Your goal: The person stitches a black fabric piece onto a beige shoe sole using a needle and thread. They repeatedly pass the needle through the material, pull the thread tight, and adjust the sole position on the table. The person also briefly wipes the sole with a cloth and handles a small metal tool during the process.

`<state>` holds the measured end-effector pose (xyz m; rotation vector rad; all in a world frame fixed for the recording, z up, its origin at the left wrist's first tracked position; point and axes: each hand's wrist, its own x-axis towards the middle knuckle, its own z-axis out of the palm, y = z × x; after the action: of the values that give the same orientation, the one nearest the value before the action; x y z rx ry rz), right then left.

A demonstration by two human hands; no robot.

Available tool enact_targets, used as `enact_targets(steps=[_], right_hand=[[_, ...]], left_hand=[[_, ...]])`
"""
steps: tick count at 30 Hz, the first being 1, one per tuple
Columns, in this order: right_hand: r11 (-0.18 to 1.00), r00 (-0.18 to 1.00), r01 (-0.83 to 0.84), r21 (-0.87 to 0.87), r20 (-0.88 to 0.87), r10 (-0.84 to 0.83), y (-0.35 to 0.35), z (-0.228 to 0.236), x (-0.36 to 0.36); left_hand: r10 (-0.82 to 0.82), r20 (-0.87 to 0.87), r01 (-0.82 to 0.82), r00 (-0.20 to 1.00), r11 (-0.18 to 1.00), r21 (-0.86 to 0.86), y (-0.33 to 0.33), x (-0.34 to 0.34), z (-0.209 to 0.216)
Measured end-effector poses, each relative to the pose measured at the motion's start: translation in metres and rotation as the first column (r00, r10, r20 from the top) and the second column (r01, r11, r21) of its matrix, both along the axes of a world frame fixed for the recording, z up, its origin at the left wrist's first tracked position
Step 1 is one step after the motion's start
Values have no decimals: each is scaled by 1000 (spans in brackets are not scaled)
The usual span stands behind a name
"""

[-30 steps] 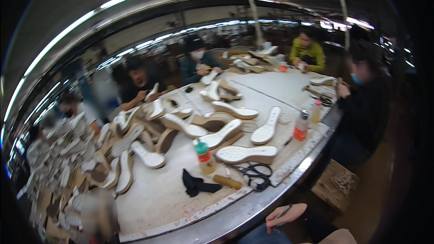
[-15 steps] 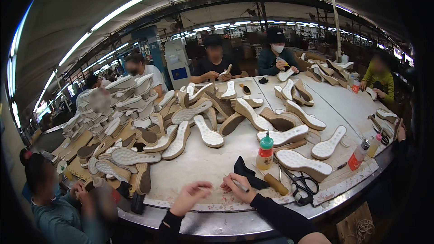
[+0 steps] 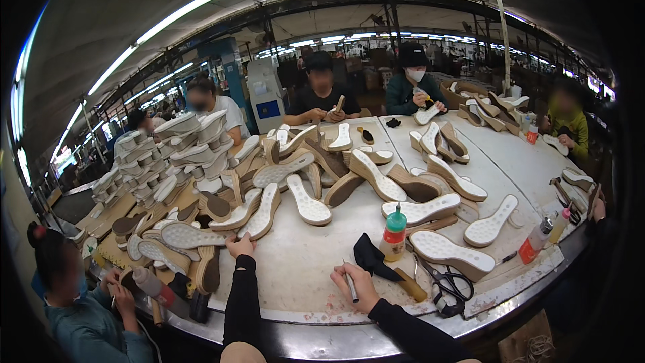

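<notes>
My left hand (image 3: 240, 245) is stretched out to the front edge of the pile. Its fingers close on the near end of a wedge shoe sole (image 3: 263, 212) with a white dimpled top and tan side, which still lies on the table. Another white-topped sole (image 3: 195, 236) lies just left of those fingers. Closer to me, my right hand (image 3: 363, 288) is closed around a slim silver pen-like tool (image 3: 351, 286), held at a slant above the tabletop. Beside that hand lie a black cloth (image 3: 371, 257) and a brown-yellow roll-shaped piece (image 3: 411, 286).
Many wedge soles (image 3: 309, 200) cover the table's middle and left. To the right stand a green-capped glue bottle (image 3: 394, 232), black-handled scissors (image 3: 451, 289) and a red-labelled bottle (image 3: 535, 240). A co-worker (image 3: 84, 296) sits close on the left; others sit across the table.
My left hand has moved forward and left, from near my right hand to the sole at the pile's edge. My right hand stays near its place, still holding the tool.
</notes>
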<state>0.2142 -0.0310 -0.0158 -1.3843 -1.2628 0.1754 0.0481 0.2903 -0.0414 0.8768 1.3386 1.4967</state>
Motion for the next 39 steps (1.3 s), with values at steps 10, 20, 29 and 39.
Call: enact_targets(steps=[10,20,29,39], right_hand=[[974,990,103,203,-121,-79,-2,1,-5],[986,984,111,126,-156,-91,-11,8,-9],[999,902,7,38,-432,10,-11,7,-6],[997,874,-72,23,-480,74,-18,19,-4]], left_hand=[[-424,105,407,900,901,151,-69,-53,10],[-769,181,733,613,639,233,-109,4,30],[-417,-491,556,765,812,177,-158,23,32],[-926,-88,929,367,361,76,-192,26,47]])
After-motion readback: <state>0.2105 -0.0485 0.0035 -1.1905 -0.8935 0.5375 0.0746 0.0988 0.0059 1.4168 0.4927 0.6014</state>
